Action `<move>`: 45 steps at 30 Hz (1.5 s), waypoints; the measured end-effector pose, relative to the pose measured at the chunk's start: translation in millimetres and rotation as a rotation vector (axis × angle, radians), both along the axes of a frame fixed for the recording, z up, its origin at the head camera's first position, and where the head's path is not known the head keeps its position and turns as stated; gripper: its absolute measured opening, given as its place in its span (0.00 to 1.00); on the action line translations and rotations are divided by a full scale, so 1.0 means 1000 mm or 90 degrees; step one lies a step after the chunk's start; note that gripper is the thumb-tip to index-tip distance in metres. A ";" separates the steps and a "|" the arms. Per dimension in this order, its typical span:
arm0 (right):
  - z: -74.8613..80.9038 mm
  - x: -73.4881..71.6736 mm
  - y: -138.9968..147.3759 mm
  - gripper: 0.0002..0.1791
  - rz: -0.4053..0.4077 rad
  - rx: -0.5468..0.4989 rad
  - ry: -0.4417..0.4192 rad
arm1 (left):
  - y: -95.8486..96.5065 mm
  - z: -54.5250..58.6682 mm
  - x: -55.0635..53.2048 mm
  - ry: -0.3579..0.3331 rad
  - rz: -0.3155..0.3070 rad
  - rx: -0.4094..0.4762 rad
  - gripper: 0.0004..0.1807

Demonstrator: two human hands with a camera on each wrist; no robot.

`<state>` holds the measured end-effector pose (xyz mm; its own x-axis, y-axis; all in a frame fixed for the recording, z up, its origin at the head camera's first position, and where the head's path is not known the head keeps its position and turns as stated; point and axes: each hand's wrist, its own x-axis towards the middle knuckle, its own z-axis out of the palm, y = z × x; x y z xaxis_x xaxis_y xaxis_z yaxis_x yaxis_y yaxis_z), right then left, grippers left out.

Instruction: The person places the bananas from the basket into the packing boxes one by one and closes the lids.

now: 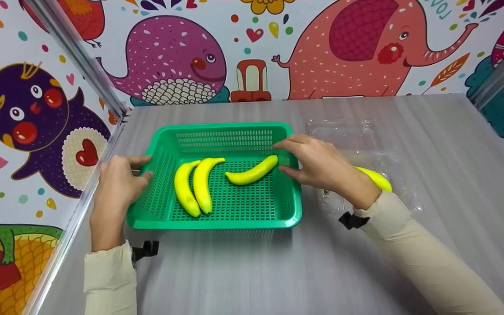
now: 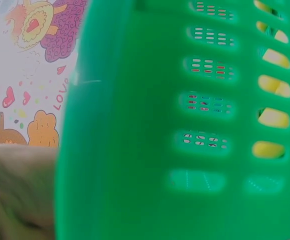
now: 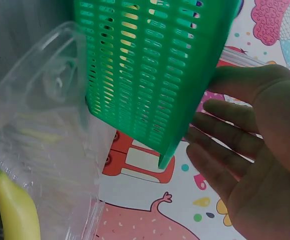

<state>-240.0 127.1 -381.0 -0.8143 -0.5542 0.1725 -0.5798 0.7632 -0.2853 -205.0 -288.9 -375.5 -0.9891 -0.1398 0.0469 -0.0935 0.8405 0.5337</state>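
Note:
A green plastic basket [image 1: 215, 224] with slotted walls holds three bananas: a curved left banana [image 1: 185, 188] beside a middle banana [image 1: 206, 186], and a right banana [image 1: 252, 171] lying slantwise. My left hand [image 1: 118, 183] is at the basket's left rim, thumb and index finger apart, tips right at the edge; its other fingers are hidden. At the right rim, my right hand [image 1: 317, 162] reaches over the edge with thumb and fingers spread. In the right wrist view, its fingers [image 3: 229, 137] are loosely extended, tips by the rim.
A clear plastic clamshell container [image 1: 344, 131] lies right of the basket, partly behind the right forearm, with a yellow banana [image 1: 376, 179] in it. Printed walls [image 1: 252, 83] bound the grey table [image 1: 234, 280] at the back and left. Black mounts sit at both wrists.

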 end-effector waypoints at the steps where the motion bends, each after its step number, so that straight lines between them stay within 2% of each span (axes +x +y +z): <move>1: 0.000 -0.001 -0.001 0.31 0.001 0.004 -0.005 | 0.000 0.000 0.000 -0.001 0.000 0.001 0.24; 11: 0.002 -0.013 -0.014 0.29 0.033 0.023 -0.031 | 0.001 0.000 0.000 0.007 0.001 0.002 0.24; 16: 0.004 -0.019 -0.020 0.29 0.055 0.034 -0.061 | 0.001 0.000 0.000 -0.005 0.004 0.007 0.24; 22: 0.002 -0.027 -0.030 0.29 0.075 0.073 -0.095 | 0.000 0.000 -0.001 -0.011 0.008 0.003 0.24; 30: -0.004 -0.044 -0.040 0.28 0.121 0.128 -0.101 | 0.001 -0.002 -0.002 -0.008 0.002 0.007 0.24; 35: -0.003 -0.048 -0.043 0.27 0.132 0.131 -0.112 | 0.001 -0.002 -0.002 -0.010 -0.002 0.009 0.24; 39: -0.002 -0.051 -0.046 0.28 0.133 0.129 -0.126 | 0.001 -0.001 -0.001 0.005 -0.006 0.004 0.24; 45: -0.006 -0.055 -0.054 0.27 0.155 0.142 -0.135 | 0.000 0.000 0.000 0.005 -0.001 0.003 0.24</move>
<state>-294.8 73.6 -386.9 -0.6589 -0.7406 -0.1314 -0.6978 0.6671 -0.2609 -205.4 -289.0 -375.4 -0.9889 -0.1384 0.0533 -0.0882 0.8379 0.5387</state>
